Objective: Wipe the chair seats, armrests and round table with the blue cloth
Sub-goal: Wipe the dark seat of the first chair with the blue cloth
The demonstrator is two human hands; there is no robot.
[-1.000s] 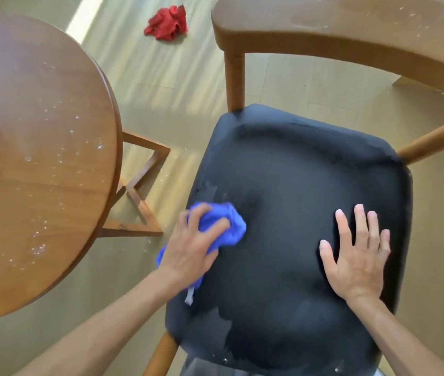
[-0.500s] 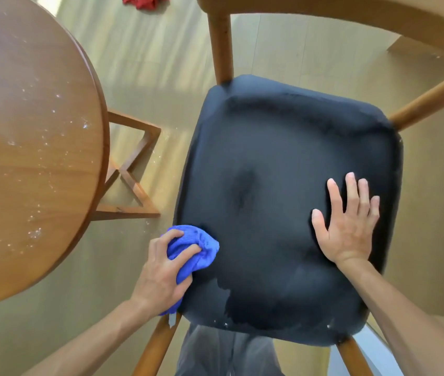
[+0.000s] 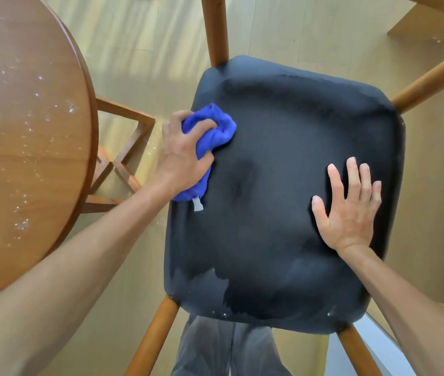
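Left hand (image 3: 180,156): fingers (image 3: 201,126) are curling over and gripping the blue cloth (image 3: 212,134), which is bunched into a wad and pressing on the left edge of the black chair seat (image 3: 283,213), toward its far corner. A small grey tag (image 3: 197,205) is hanging from the cloth's near end, below the palm.

Right hand (image 3: 351,204): fingers are lying straight and spread, flat on the right side of the seat, holding nothing, apparently bracing the chair.

Handling judgement: the cloth is looking soft, light and limp; best taken as a full-palm wad so no loose end is trailing. The seat is looking padded and is dimpling slightly.

Pale smears are showing near the seat's front edge. The round desk (image 3: 25,158), just left of the chair, is carrying white specks, apparently not yet wiped.
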